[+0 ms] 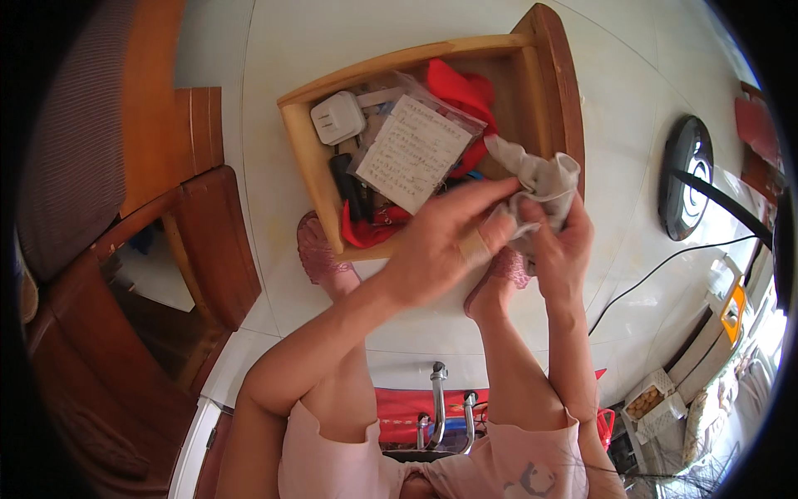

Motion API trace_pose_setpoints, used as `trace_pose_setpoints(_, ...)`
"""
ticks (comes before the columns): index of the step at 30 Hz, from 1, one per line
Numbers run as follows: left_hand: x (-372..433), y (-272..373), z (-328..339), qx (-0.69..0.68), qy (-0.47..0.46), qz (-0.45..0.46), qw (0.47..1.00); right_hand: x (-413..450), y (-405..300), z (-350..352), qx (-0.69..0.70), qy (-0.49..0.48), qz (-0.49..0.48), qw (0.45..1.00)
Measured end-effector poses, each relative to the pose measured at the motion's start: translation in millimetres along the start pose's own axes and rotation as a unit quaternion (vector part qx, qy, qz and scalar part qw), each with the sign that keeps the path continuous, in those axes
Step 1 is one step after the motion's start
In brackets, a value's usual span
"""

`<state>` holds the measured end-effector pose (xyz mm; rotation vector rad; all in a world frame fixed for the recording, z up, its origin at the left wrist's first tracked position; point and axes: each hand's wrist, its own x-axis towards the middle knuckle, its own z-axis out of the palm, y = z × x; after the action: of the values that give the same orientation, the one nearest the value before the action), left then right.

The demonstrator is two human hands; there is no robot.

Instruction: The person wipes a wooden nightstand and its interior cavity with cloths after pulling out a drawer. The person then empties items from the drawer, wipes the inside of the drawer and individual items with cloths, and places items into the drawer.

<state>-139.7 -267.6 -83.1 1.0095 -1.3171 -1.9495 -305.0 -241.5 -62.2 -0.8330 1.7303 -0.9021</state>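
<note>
A crumpled light grey cloth (548,181) is bunched between my hands above the right side of a wooden drawer (405,56). My right hand (564,249) grips it from the right, the thumb pressing on its front. From the left, my left hand (442,249) pinches its edge; the fingers are blurred by motion, and a tan adhesive bandage (475,249) wraps the thumb. Inside the drawer lie a white plug adapter (338,118), a clear plastic bag (480,126) with a handwritten paper (414,153), a black cylindrical object (349,187) and red fabric (461,87).
The drawer rests on the pale tiled floor (268,125) before my feet in pink sandals (321,252). Dark wooden furniture (212,249) stands at left. To the right are a black oval base (686,178), a cable (648,265) and a box of round items (648,399).
</note>
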Motion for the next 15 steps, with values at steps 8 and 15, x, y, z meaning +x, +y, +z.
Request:
trace_pose_setpoints(8, 19, -76, -32, 0.544, 0.276, 0.085, 0.788, -14, 12, 3, -0.099, 0.02, -0.01, 0.995)
trace_pose_setpoints(15, -40, -18, -86, 0.311, 0.374, -0.063, 0.871, -17, 20, -2, -0.13, 0.024, -0.016, 0.991)
